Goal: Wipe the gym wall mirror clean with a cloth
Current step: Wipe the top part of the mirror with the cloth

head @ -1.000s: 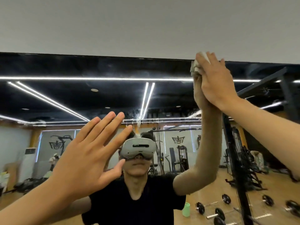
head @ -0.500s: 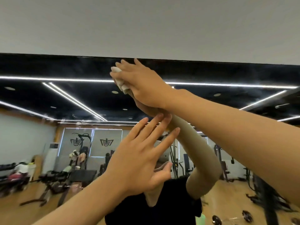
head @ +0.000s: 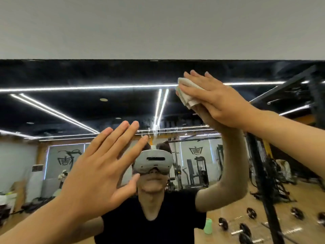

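Right hand [head: 216, 97] had swept the cloth [head: 186, 95] rightward since half a second back — now high on the mirror [head: 70, 110], just under its top edge, fingers [head: 210, 78] straight, pressing, not gripping. Risk: bunched cloth could slide out and drop. Left hand [head: 98, 173] spread, holding nothing, low before the glass — might leave prints; nothing blocked the stroke.

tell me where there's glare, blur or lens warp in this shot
Head view: the ceiling light strips reflected in the mirror blow out to pure white. The left hand, right hand and cloth look fairly sharp. The reflected gym corner at lower left smears soft. The wide-angle lens seems to swell the arms toward the frame edges.
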Available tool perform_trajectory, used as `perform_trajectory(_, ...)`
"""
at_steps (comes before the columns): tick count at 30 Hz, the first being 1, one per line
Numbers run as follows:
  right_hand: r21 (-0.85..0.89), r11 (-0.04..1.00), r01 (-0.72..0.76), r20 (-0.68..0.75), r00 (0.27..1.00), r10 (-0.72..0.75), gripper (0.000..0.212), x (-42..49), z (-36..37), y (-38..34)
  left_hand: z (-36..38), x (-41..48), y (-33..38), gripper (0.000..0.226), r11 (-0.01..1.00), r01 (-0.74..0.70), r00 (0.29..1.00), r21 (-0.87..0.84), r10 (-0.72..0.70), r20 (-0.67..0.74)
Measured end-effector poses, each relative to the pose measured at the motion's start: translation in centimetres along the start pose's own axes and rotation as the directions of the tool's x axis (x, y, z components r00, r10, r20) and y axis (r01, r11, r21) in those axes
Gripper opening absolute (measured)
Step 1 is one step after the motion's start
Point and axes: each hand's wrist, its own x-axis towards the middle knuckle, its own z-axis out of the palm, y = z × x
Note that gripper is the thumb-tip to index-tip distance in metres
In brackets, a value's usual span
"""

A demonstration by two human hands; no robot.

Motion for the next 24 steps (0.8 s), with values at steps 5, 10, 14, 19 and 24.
perform_trajectory(5, 0.026, 0.955, -0.295, -0.085, 0.952, 0.296, 0.057, -7.9, -1.5, 3.7, -0.2, 0.5, 0.4, 0.076, 1.000, -0.004, 0.999, -0.006, 0.004, -0.032)
perform_trajectory(10, 0.137, 0.874, -0.466, -0.101, 0.872, 0.480, 0.065, -7.2, -2.0, 2.6, 0.0, 0.5, 0.4, 0.076, 1.000, 0.014, 1.000, -0.020, -0.014, -0.016)
perform_trajectory(14, 0.139, 0.884, -0.446, -0.162, 0.871, 0.464, 0.057, 0.5, -1.2, 0.2, 0.2, 0.5, 0.4, 0.077, 0.999, 0.015, 1.000, -0.028, -0.015, -0.013)
perform_trajectory(19, 0.024, 0.985, -0.172, -0.179, 0.968, 0.174, 0.060, 12.3, 1.2, -7.7, 0.2, 0.4, 0.2, 0.076, 0.999, 0.022, 1.000, -0.039, -0.022, -0.006)
perform_trajectory(24, -0.051, 0.984, 0.172, -0.049, 0.983, -0.174, 0.054, 17.5, 4.2, -14.7, 0.6, 0.3, -0.4, 0.077, 0.999, 0.008, 1.000, -0.051, -0.008, -0.004)
